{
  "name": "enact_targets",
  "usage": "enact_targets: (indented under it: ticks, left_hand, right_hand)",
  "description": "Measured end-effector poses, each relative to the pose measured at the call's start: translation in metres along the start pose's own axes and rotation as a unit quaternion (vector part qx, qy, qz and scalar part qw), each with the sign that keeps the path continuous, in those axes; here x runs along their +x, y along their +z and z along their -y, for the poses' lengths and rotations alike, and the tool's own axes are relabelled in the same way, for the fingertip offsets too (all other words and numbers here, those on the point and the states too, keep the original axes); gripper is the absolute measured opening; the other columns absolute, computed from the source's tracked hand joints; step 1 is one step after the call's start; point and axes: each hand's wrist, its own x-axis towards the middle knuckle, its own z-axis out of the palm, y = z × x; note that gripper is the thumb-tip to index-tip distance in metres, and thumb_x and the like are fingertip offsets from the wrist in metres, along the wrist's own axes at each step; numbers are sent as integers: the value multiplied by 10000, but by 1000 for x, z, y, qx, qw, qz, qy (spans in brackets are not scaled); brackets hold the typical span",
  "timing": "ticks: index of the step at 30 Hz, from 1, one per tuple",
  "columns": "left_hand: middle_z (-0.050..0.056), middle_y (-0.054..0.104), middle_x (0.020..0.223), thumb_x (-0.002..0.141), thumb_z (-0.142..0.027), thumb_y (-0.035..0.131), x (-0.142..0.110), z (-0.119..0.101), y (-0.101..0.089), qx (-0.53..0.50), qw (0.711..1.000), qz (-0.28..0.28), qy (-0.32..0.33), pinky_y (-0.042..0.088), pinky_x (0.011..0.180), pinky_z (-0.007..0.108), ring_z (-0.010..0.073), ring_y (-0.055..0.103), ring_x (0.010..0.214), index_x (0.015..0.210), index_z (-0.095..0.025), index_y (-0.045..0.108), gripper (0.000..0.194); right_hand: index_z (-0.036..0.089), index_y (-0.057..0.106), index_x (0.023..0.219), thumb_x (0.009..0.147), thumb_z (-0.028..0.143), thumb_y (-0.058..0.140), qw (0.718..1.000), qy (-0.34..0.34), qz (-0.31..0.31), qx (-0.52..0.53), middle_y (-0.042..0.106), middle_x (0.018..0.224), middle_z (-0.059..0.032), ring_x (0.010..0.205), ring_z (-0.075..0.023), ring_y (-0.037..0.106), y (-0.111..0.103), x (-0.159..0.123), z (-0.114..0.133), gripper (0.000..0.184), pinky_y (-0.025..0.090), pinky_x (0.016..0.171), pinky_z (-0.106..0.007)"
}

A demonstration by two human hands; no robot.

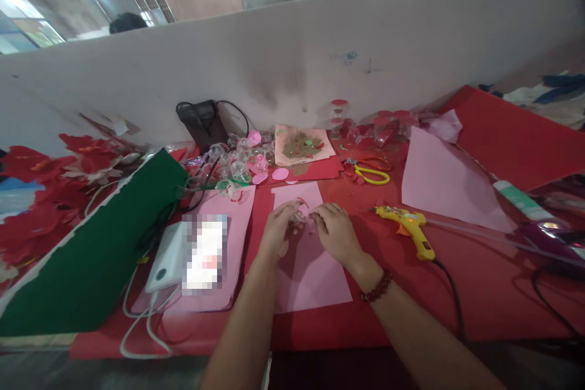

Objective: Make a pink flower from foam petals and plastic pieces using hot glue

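My left hand (278,228) is wrapped around a small clear plastic cup (299,217) with pink and red at its rim. Close against that rim, my right hand (336,228) has its thumb and fingertips pinched together. What lies in the pinch is too small to make out. Both hands are above a pink sheet (311,280) on the red-covered table (365,323). A yellow hot glue gun (406,222) lies to the right of my right hand. Scissors with yellow and red handles (372,173) lie beyond it.
Several clear cups (240,169) with pink discs crowd the back left, beside a paper with brown grains (301,145). More red-capped cups (339,113) stand at the back right. A phone (208,253) and white power bank (164,259) lie left, near a green board (100,250).
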Motion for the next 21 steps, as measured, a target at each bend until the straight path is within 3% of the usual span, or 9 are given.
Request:
enact_targets:
  ticks: [5, 15, 21]
  left_hand:
    - [-1, 590, 637, 681, -429, 710, -3, -6, 1, -11, 1000, 4, 1, 309, 424, 166, 51, 484, 464, 951, -140, 685, 396]
    - [13, 595, 585, 639, -425, 717, -2, 4, 6, 3, 1000, -16, 6, 281, 404, 194, 71, 480, 428, 853, -125, 692, 370]
    - [4, 590, 599, 670, -406, 689, -3, 0, 7, -12, 999, -32, 4, 279, 412, 180, 54, 463, 436, 855, -128, 691, 333]
  right_hand:
    - [205, 638, 845, 909, 183, 507, 998, -17, -9, 56, 679, 893, -29, 861, -190, 544, -1, 0, -3, 148, 355, 773, -314]
    - [177, 620, 854, 887, 163, 489, 993, -30, 4, -112, 676, 891, -79, 857, -239, 525, -4, -2, 5, 135, 312, 770, -380]
    - [200, 647, 902, 896, 180, 507, 999, 0, -36, -32, 687, 937, -58, 879, -223, 554, -6, -3, 2, 142, 356, 786, -366]
